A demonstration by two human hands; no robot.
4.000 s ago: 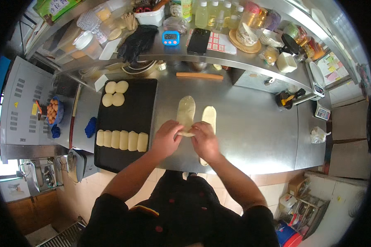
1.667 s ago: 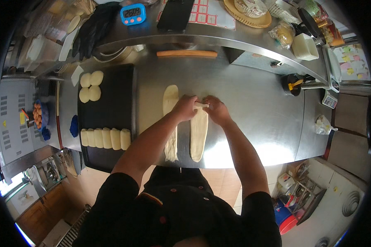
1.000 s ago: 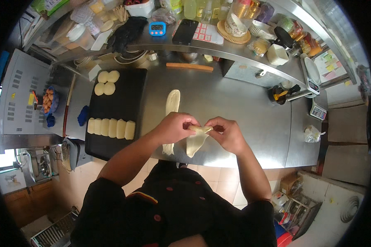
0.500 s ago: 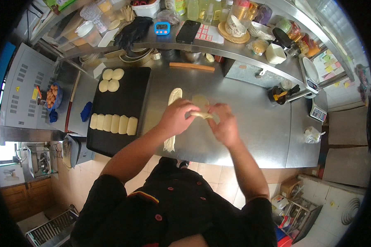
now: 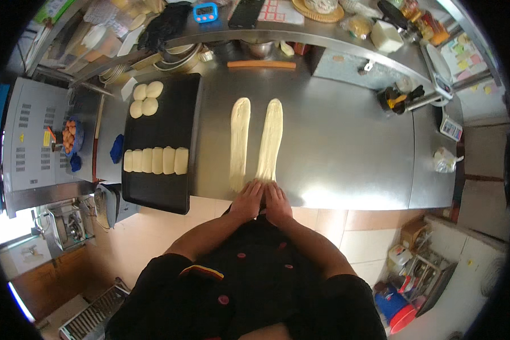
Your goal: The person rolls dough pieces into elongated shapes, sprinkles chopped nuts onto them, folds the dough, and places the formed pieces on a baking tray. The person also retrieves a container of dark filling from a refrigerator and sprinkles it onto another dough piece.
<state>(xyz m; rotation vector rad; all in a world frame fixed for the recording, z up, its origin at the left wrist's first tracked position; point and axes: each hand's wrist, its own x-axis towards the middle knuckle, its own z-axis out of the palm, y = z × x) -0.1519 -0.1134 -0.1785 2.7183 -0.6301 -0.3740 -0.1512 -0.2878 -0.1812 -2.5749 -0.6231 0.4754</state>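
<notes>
Two long, flat strips of pale dough lie side by side on the steel table, running away from me: the left dough strip (image 5: 239,144) and the right dough strip (image 5: 271,136). At the near end of the right strip, close to the table's front edge, my left hand (image 5: 248,202) and my right hand (image 5: 276,203) rest next to each other. Their fingers are stretched forward and lie flat on the dough, which thins out under the fingertips. The left strip's near end reaches beside my left hand.
A black baking tray (image 5: 160,129) on the left bears a row of rolled dough pieces (image 5: 156,161) and several dough balls (image 5: 146,99). A wooden rolling pin (image 5: 261,64) lies at the back, below a loaded shelf (image 5: 300,35). A metal box (image 5: 345,68) stands behind on the right.
The dough piece that both hands held raised now lies stretched out as a second strip. Both hands have come down toward the table's front edge. The whole view has shifted.
</notes>
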